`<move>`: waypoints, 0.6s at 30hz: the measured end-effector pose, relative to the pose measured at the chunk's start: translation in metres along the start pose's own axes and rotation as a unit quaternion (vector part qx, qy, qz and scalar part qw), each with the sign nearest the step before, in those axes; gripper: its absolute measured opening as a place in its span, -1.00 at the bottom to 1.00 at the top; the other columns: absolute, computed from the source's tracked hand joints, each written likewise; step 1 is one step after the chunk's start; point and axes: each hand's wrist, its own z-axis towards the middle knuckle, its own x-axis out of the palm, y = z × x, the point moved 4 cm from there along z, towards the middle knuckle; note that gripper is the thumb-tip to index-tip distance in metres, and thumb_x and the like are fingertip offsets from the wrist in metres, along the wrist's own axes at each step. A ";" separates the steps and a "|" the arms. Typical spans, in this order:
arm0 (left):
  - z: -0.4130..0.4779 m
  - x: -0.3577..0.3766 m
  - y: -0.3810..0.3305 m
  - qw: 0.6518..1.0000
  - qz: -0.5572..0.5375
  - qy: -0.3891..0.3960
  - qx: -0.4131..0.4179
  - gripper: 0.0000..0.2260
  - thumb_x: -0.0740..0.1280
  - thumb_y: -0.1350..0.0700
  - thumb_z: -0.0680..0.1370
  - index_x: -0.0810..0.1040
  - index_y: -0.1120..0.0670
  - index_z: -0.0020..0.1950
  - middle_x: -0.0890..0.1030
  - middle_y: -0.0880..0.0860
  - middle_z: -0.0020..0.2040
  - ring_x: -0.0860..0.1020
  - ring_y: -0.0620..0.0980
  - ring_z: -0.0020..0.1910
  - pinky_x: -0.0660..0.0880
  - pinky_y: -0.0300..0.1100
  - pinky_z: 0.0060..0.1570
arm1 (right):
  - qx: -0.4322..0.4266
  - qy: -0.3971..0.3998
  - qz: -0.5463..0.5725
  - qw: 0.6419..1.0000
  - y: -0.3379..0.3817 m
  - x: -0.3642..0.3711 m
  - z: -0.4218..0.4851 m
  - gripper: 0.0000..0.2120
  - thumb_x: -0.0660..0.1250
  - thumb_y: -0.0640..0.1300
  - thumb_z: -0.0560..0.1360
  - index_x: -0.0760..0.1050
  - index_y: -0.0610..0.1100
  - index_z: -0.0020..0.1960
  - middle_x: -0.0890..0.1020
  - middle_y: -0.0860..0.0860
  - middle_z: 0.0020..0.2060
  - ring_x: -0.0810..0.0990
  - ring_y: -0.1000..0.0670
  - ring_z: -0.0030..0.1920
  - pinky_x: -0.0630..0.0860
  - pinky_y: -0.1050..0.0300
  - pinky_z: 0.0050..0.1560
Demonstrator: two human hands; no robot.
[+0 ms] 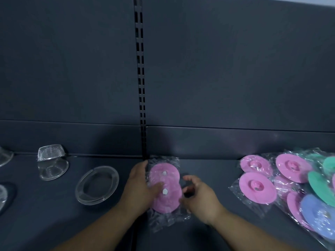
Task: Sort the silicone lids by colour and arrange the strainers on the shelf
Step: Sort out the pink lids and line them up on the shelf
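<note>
A clear bag with two pink silicone lids (pixel 165 185) lies flat at the middle of the dark shelf (pixel 54 223). My left hand (pixel 139 189) holds the bag's left edge, thumb lying over the lids. My right hand (pixel 197 196) sits at the bag's right edge with fingers curled; whether it pinches the plastic I cannot tell. A heap of bagged lids lies at the right: pink lids (pixel 257 187), green lids (pixel 320 185) and a blue lid (pixel 319 214). Clear plastic strainers (pixel 51 163) stand at the left, one oval strainer (pixel 97 184) nearest my left hand.
The shelf's back panel (pixel 217 69) rises behind, with a slotted upright (pixel 141 78) at the middle. More clear pieces (pixel 4 156) show at the far left edge, partly cut off by the frame.
</note>
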 end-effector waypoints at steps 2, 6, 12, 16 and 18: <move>-0.013 0.011 -0.001 0.994 0.070 0.051 0.073 -0.27 0.40 -0.16 0.40 0.19 -0.06 0.50 0.15 -0.06 0.48 0.16 -0.05 0.47 0.11 -0.25 0.42 | -0.002 -0.013 -0.028 1.000 -0.002 0.000 0.000 -0.53 0.43 -0.22 0.40 0.40 0.03 0.25 0.60 0.07 -0.26 0.53 0.17 -0.35 0.46 0.40 -0.28; -0.018 0.021 0.000 0.981 0.106 0.110 0.117 -0.28 0.29 -0.24 0.42 0.13 -0.14 0.52 -0.05 -0.09 0.55 -0.03 -0.09 0.52 0.04 -0.14 0.50 | -0.001 -0.025 -0.039 0.999 -0.003 0.001 0.000 -0.63 0.40 -0.24 0.41 0.45 -0.02 0.18 0.61 0.07 -0.39 0.49 0.25 -0.47 0.42 0.44 -0.32; -0.005 0.021 -0.011 0.968 0.139 0.108 0.181 -0.38 0.26 -0.14 0.53 0.15 -0.05 0.53 -0.10 -0.10 0.56 -0.13 -0.12 0.53 -0.19 -0.41 0.38 | -0.010 -0.053 -0.056 0.997 -0.005 -0.007 -0.009 -0.68 0.42 -0.18 0.41 0.40 0.11 0.03 0.59 0.10 -0.37 0.50 0.24 -0.40 0.39 0.48 -0.31; -0.007 0.031 -0.003 0.944 0.262 0.095 0.178 -0.30 -0.07 -0.29 0.48 0.07 0.02 0.55 -0.10 -0.01 0.58 -0.17 0.02 0.54 -0.28 -0.27 0.37 | -0.037 -0.001 -0.092 0.995 -0.004 -0.005 -0.013 -0.59 0.43 -0.13 0.42 0.46 0.13 0.22 0.58 0.13 -0.21 0.50 0.23 -0.27 0.39 0.52 -0.15; -0.007 0.037 -0.001 0.939 0.282 0.103 0.166 -0.42 0.00 -0.15 0.62 -0.05 0.04 0.57 -0.13 -0.01 0.58 -0.16 0.02 0.54 -0.22 -0.25 0.43 | -0.052 0.007 -0.088 0.995 -0.005 -0.006 -0.014 -0.53 0.42 -0.13 0.43 0.44 0.06 0.31 0.57 0.14 -0.14 0.50 0.22 -0.24 0.38 0.53 -0.10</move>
